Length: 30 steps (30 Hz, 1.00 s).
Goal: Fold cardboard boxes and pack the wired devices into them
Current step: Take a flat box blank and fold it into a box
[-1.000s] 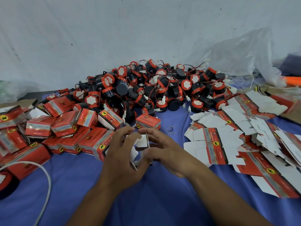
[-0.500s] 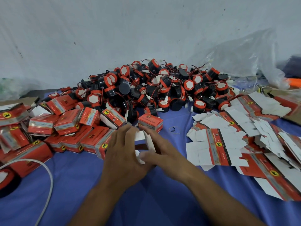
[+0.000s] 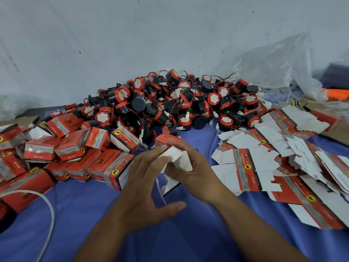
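Observation:
Between my hands is a half-folded cardboard box (image 3: pixel 178 159), its white inner flaps showing. My right hand (image 3: pixel 196 167) grips it from the right, fingers curled over its top. My left hand (image 3: pixel 145 188) presses on its left side with fingers spread and straight. Behind them rises a large heap of black-and-red wired devices (image 3: pixel 179 103) with thin red wires and white plugs. Flat unfolded box blanks (image 3: pixel 264 163) lie scattered to the right. Several folded red boxes (image 3: pixel 75 152) are piled at the left.
A blue cloth (image 3: pixel 188 233) covers the surface. A white cable (image 3: pixel 49 210) curves at the lower left. Crumpled clear plastic (image 3: pixel 273 67) lies at the back right against a grey-white wall. An orange object (image 3: pixel 338 93) sits at the far right.
The box between my hands has been turned and its white flaps bent further over. My left hand's fingers have spread out, and both hands sit slightly higher in view.

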### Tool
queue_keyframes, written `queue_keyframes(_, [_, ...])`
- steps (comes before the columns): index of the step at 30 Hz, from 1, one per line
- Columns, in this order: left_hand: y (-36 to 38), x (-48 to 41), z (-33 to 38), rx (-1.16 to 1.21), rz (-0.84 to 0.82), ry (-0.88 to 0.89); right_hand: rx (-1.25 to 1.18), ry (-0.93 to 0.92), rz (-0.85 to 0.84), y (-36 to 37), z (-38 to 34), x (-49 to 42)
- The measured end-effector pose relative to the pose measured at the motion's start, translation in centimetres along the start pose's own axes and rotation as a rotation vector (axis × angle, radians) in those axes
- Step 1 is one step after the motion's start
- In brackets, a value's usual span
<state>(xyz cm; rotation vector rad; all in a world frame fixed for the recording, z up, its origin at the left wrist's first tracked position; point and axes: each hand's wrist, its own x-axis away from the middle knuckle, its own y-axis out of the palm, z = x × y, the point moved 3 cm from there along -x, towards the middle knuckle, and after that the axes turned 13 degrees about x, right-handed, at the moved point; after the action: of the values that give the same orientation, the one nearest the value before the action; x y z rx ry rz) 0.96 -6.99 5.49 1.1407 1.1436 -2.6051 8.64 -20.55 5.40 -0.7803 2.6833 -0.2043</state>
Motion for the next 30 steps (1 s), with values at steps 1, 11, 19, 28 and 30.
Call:
queue_keyframes(1, [0.0, -0.1, 0.0, -0.040, 0.002, 0.014, -0.009, -0.001, -0.003, 0.1, -0.1, 0.0])
queue_keyframes(11, [-0.5, -0.1, -1.0, -0.115, 0.279, -0.157, -0.063, -0.032, -0.181, 1.1, -0.6, 0.5])
queue_keyframes(19, [-0.4, -0.1, -1.0, -0.304, 0.155, -0.350, 0.013, -0.052, -0.233, 1.9, -0.8, 0.7])
queue_keyframes(28, [2.3, 0.3, -0.8, -0.123, 0.129, -0.312, 0.090, -0.007, -0.143, 1.3, 0.4, 0.2])
queue_keyframes(30, [2.2, 0.2, -0.5, 0.078, 0.214, -0.340, 0.078, -0.010, -0.083, 1.1, 0.2, 0.0])
